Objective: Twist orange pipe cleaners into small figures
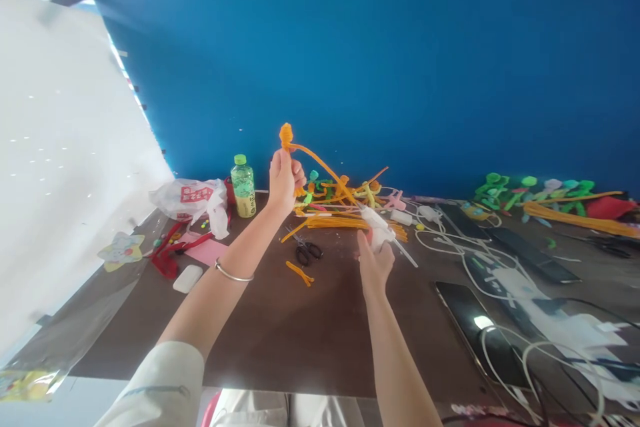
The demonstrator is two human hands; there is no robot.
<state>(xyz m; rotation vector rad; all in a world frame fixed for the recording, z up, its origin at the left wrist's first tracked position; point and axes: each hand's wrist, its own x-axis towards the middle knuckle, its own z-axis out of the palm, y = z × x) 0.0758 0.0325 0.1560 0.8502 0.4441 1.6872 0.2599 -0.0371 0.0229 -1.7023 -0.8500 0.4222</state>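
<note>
My left hand (283, 181) is raised above the table and shut on an orange pipe cleaner (320, 163), whose coiled end (286, 136) sticks up above my fingers. A silver bangle (234, 271) circles that wrist. The pipe cleaner's long stem slopes right and down towards a white plastic tool (377, 227). My right hand (375, 265) grips this tool, and a thin pale rod (405, 253) juts from it. A loose heap of orange pipe cleaners (333, 217) lies behind and between my hands.
Black-handled scissors (307, 252) and a short orange piece (299, 272) lie on the brown table (300, 327). A green-capped bottle (243, 187) and a plastic bag (193, 200) stand left. Phones (480, 330), white cables (465, 260) and green pipe-cleaner figures (525, 190) occupy the right.
</note>
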